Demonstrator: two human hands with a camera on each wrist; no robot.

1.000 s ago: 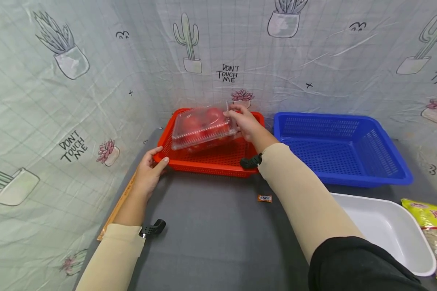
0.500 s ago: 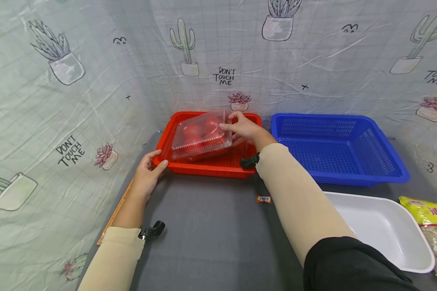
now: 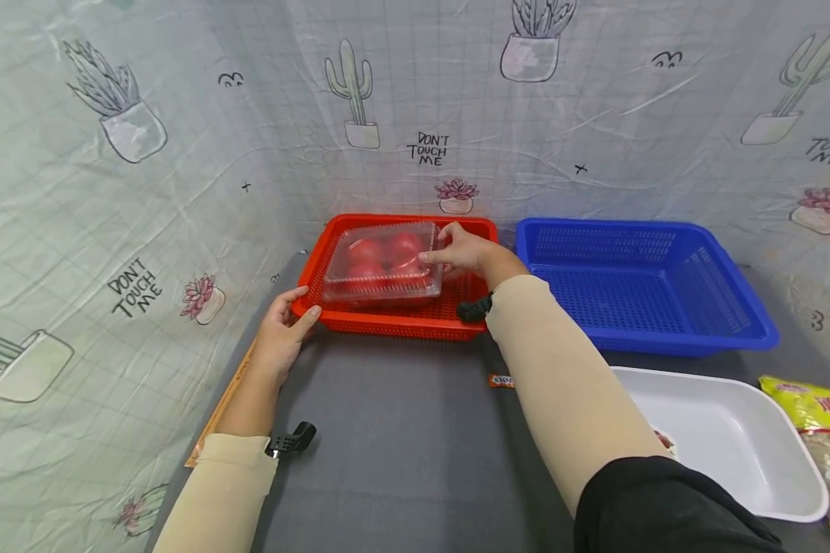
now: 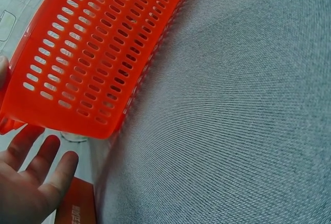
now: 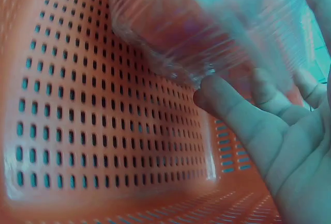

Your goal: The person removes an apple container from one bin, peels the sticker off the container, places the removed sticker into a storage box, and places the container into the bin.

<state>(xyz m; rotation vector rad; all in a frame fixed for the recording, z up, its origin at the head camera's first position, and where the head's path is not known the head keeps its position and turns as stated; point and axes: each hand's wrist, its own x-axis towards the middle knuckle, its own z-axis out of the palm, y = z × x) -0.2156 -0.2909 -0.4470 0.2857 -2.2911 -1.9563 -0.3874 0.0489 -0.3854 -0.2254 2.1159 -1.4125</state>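
A clear plastic clamshell box point(image 3: 383, 265) with red tomatoes inside lies in the left part of the red plastic basket point(image 3: 387, 326). My right hand point(image 3: 465, 252) holds the box by its right end, thumb in front and fingers at the far side. In the right wrist view the fingertips point(image 5: 222, 92) touch the ribbed wall of the box, close over the perforated basket floor. At the basket's near left corner, my left hand point(image 3: 280, 329) grips the rim between thumb and fingers. The left wrist view shows several of its fingers spread below the rim.
A blue basket point(image 3: 609, 292) stands right of the red one. Nearer are a white tray point(image 3: 726, 453) with something reddish partly behind the sleeve, a yellow-topped bag point(image 3: 819, 430) and a small orange packet point(image 3: 502, 381). A long orange box point(image 3: 224, 395) lies along the left wall.
The box of tomatoes has gone down from a tilted position above the red basket to lie nearly flat in it, my right hand moving down with it. The left hand has stayed on the rim.
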